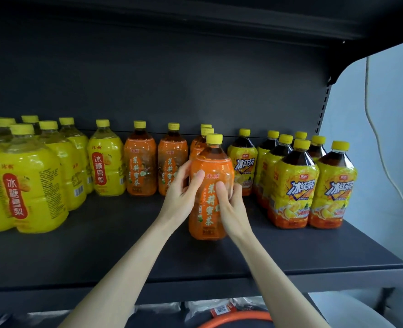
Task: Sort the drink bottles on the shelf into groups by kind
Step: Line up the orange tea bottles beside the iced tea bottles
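Between both hands, at the front middle of the shelf point(101, 247), stands the orange-label bottle point(210, 159), upright. Whether its base rests on the board or hangs just above it I cannot tell. The left hand point(184, 195) grips its left flank and the right hand point(231, 207) its right flank, and the fingers point(199, 176) of both are curled onto the label.

Sorting looks almost finished. Directly behind the fingers, a short file of orange bottles point(201, 142) runs to the back. Left of the fingers and further back stand two more of that kind point(140, 162), side by side. Far left of the fingers the yellow pear-drink bottles point(30, 178) form a block of their own. Right of the fingers the iced-tea bottles point(292, 185) cluster together, the nearest one just beside the orange file. As I judge it, only the held bottle needs a place among its own kind, and perhaps the rows need closing up.

Bare shelf lies left of the fingers, in front of the two orange bottles, so nothing seems to block that way. The iced-tea group stands close on the right and could be knocked. Below the shelf an orange ring point(238, 318) and some packets show. A white cable point(373, 119) hangs on the wall far to the right.
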`<state>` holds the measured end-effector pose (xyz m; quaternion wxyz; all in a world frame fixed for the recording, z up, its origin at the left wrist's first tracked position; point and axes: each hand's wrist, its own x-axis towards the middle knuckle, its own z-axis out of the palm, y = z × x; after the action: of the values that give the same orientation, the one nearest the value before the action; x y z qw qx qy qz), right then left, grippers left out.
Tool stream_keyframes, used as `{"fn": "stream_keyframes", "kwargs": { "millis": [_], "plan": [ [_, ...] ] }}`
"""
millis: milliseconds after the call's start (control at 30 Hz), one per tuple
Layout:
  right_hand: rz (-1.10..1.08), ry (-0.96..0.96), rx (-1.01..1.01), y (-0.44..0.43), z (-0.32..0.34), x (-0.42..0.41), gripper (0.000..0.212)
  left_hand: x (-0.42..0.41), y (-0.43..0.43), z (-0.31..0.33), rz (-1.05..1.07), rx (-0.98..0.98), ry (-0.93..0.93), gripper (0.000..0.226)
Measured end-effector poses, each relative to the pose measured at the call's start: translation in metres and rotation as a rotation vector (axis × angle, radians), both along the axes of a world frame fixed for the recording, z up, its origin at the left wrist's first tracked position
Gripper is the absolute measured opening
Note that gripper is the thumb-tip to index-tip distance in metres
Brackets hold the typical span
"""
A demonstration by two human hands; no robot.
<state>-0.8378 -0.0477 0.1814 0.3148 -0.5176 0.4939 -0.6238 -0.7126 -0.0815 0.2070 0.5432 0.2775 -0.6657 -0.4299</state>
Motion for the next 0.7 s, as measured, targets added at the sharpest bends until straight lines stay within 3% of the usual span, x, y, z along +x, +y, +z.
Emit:
{"fn": "stream_keyframes", "kwargs": {
  "millis": [67, 133, 233, 333, 467, 700],
  "plan": [
    [0.037, 0.022, -0.002, -0.002, 0.0, 0.0, 0.039, 0.004, -0.001, 0.001, 0.002, 0.019, 0.016, 0.031],
    [0.1, 0.062, 0.002, -0.003, 0.0, -0.005, 0.037, 0.007, -0.005, 0.002, 0.003, 0.026, 0.008, 0.031],
    [0.214, 0.157, 0.054, -0.004, -0.005, -0.018, 0.055, 0.008, -0.011, 0.002, 0.005, 0.024, -0.011, 0.04],
    [0.232, 0.23, 0.115, -0.009, -0.006, -0.028, 0.091, 0.007, -0.017, 0.001, 0.013, 0.014, -0.027, 0.041],
    [0.226, 0.262, 0.152, -0.015, -0.001, -0.032, 0.104, 0.003, -0.019, 0.002, 0.007, 0.021, -0.036, 0.032],
    [0.288, 0.292, 0.162, -0.024, -0.002, -0.04, 0.083, -0.004, -0.02, 0.002, -0.033, 0.04, 0.03, 0.031]
  ]
}}
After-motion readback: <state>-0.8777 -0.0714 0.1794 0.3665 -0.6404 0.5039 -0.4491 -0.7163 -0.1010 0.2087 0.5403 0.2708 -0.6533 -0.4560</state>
